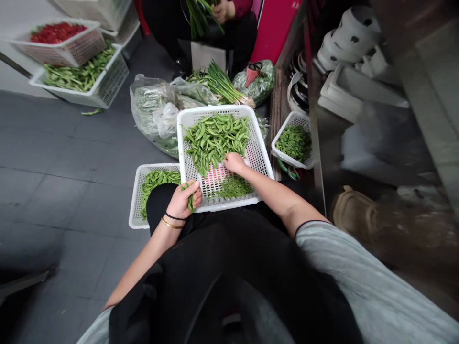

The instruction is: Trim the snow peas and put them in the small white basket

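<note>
A white plastic basket [258,152] rests on my lap, heaped with green pea pods [215,136] at its far side and a small pile of green trimmings [234,187] at its near edge. My right hand [234,162] reaches into the basket with fingers curled at the near edge of the pod heap; what it grips is hidden. My left hand [184,199] sits at the basket's left rim, closed around a few pea pods [189,198]. A second white basket [136,203] with pods lies on the floor to the left.
A small basket of green bits [294,142] stands to the right beside a metal counter [322,143]. Plastic bags of greens [158,110] and scallions [224,86] lie beyond. Baskets of beans [82,76] and red chillies [57,33] sit far left. Another person [222,12] holds greens.
</note>
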`<state>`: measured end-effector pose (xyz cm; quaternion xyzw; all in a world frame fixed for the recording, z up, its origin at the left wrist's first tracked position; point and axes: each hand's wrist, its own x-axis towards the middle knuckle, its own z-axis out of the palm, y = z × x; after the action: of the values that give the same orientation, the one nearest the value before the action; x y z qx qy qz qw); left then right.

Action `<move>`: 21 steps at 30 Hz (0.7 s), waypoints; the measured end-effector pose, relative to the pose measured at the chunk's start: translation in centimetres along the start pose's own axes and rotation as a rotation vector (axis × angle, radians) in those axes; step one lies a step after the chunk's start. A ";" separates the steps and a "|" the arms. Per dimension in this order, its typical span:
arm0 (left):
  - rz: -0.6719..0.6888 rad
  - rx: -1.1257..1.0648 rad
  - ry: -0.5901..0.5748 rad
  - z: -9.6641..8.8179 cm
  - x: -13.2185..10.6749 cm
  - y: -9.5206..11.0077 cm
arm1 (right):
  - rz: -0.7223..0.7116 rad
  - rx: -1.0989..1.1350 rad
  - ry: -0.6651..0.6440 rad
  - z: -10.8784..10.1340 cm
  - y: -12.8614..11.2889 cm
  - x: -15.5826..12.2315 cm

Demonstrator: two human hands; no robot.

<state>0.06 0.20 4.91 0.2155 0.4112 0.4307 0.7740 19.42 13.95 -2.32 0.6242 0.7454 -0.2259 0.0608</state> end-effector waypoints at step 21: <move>0.039 0.209 0.167 0.8 1.0 -1.2 | -0.863 0.054 0.059 -2.5 -3.6 -13.0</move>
<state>1.62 0.39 4.07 0.2662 0.5124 0.4171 0.7019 19.24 2.87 5.70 0.2630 0.9333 -0.2323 -0.0770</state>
